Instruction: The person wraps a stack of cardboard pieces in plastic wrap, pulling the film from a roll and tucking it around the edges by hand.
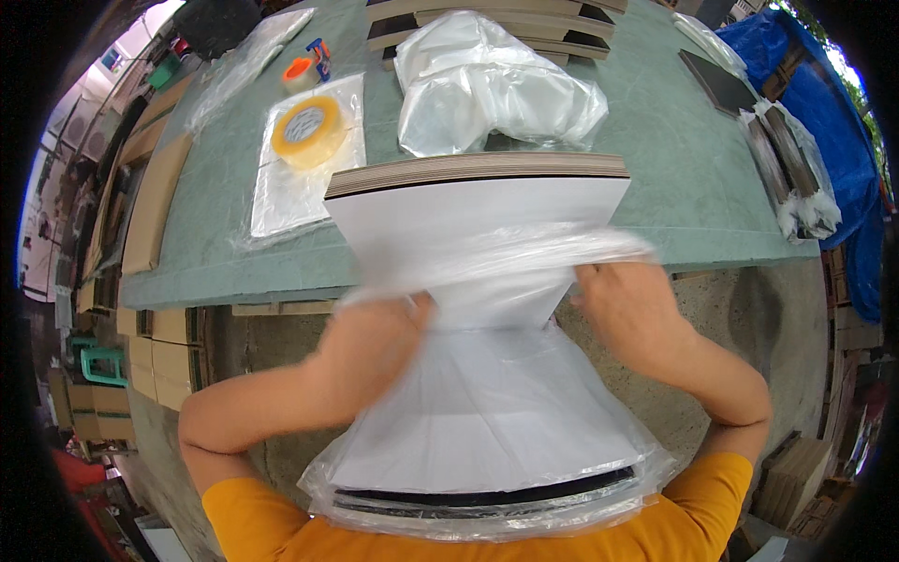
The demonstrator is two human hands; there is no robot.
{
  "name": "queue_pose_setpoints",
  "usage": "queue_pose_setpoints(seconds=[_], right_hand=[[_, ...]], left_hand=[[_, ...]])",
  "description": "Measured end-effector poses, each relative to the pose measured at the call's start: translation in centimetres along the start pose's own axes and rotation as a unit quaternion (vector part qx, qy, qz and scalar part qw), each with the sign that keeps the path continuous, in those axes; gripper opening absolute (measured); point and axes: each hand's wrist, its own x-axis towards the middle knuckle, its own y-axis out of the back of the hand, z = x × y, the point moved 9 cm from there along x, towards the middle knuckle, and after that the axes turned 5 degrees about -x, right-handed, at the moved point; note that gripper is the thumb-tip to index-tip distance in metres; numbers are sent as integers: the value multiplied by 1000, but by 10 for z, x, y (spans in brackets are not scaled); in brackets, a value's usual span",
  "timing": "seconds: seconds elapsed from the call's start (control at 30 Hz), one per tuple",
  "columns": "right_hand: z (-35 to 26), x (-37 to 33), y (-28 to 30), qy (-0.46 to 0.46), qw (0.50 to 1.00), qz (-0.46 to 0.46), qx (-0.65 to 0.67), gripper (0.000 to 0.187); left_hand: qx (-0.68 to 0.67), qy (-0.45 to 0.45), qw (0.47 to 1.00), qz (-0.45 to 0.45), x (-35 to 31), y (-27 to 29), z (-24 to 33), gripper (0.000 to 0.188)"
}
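A thick stack of flat boards, white on its face and with brown and black layered edges, stands between my arms, its far end at the table's front edge. A clear plastic bag covers its near part, and the bag's mouth is bunched in a band across the white face. My left hand, blurred, is closed on the bag at the stack's left side. On the right side my right hand grips the bag with curled fingers. The near end of the stack, inside the bag, lies against my body.
On the green table lie a tape roll on flat plastic bags, a smaller tape roll, crumpled clear plastic and stacked boards. Wrapped bundles sit at the right edge, near a blue tarp.
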Motion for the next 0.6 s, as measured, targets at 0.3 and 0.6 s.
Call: queue_pose_setpoints(seconds=[0.3,0.6], right_hand=[[30,-16,21,-78,955,132,-255,36],[-111,-79,43,490,863,-49,112,26]], left_hand=[[-119,33,956,-265,-7,11,36,27],[35,-58,977,200,-15,56,3,27]])
